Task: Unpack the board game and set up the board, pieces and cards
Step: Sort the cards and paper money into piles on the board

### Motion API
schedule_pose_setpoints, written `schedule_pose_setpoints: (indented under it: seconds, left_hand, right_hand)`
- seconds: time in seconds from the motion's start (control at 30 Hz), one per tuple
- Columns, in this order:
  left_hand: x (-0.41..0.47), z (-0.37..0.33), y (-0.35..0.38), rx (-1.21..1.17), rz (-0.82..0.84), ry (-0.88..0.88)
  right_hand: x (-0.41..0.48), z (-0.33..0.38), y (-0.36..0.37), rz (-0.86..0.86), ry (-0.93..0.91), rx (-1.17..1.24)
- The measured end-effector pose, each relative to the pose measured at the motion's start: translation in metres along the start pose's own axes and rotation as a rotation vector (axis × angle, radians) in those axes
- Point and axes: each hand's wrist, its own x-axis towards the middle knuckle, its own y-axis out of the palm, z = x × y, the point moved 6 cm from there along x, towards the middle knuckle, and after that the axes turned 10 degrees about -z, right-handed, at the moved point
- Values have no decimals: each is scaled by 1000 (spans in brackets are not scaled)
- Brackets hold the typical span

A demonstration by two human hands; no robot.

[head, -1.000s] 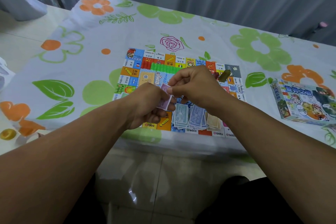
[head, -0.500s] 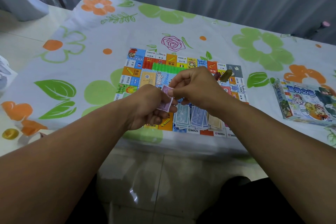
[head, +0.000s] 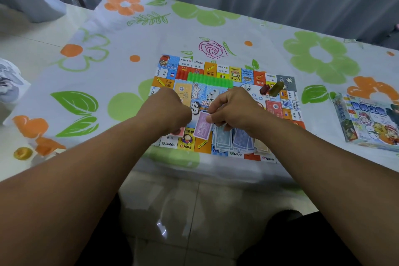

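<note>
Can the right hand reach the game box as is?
Probably: the game box lies to its right, only flat board and tablecloth between, but the right hand pinches a purple note.

Board [head: 210,69] unfolded, flat. Green house row [head: 209,81] on its far inner side; red piece [head: 264,89] and olive piece [head: 276,88] at far right. Blue note stacks [head: 222,140] and beige stack [head: 261,146] on near edge. Purple note [head: 203,125] tilted, pinched by right hand [head: 235,112]; pink note [head: 179,131] gripped in left hand [head: 170,114]. Box [head: 371,121] lies well right of board.

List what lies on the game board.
A green row of pieces, two small blocks, bill piles along the near edge. Left hand and right hand cover the middle; what lies beneath is hidden.
</note>
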Motion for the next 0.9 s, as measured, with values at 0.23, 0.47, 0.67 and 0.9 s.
schedule_pose_setpoints:
  seconds: [0.23, 0.47, 0.67, 0.9]
  left_hand:
    - [-8, 4, 22, 399, 33, 203]
    - [-20, -4, 32, 534, -86, 356]
    - [-24, -6, 36, 578, -91, 425]
    - [-26, -8, 38, 630, -85, 462]
  right_hand:
    - [7, 2, 12, -4, -68, -76]
    - [14, 0, 20, -52, -136, -212]
    - [16, 1, 25, -39, -194, -293]
    - [19, -1, 30, -55, -251, -381]
